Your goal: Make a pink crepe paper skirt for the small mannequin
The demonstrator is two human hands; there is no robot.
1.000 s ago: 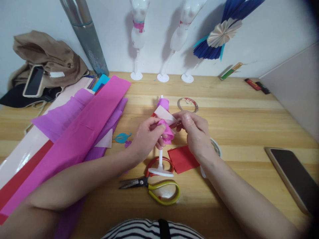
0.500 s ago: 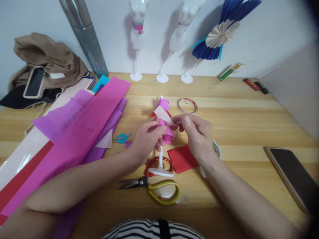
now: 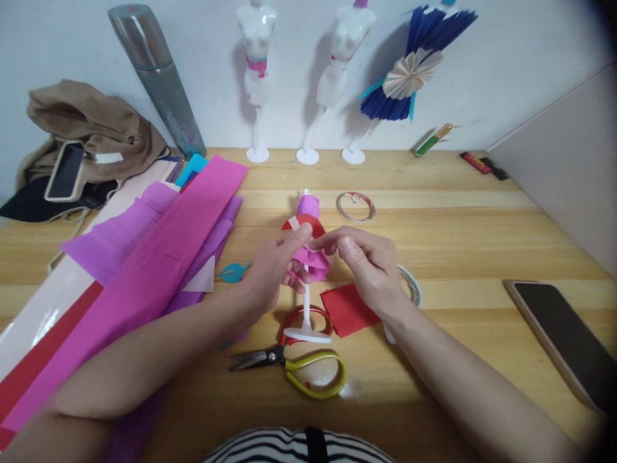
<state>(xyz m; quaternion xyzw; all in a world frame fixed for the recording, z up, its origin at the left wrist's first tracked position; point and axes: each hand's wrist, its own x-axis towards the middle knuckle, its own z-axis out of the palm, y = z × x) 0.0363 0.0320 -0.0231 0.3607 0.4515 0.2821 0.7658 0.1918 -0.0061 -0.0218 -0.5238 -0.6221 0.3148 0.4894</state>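
Observation:
A small white mannequin (image 3: 306,296) stands upright on a round base, wearing a pink crepe paper dress (image 3: 308,206) with a red paper band (image 3: 314,225) at its waist. My left hand (image 3: 277,263) is closed at the waist, its thumb pressing a pale pink paper strip (image 3: 294,223) to the dress. From the other side, my right hand (image 3: 369,257) reaches in with its index finger stretched to the left thumb and the other fingers curled. Whatever its fingertips may pinch is hidden. Scissors (image 3: 277,355) with one red and one yellow handle lie by the base.
Red paper (image 3: 349,310) and a tape roll (image 3: 411,286) lie by my right wrist. Blue cut paper (image 3: 234,272) is left of my hands, beside coloured crepe sheets (image 3: 168,231). Several mannequins (image 3: 258,83) and a steel flask (image 3: 159,83) stand behind. A phone (image 3: 554,334) lies right.
The pale strip, stretched out toward my right hand before, now lies mostly under my left thumb. My right fingers have moved in close to it, and more of the red band shows.

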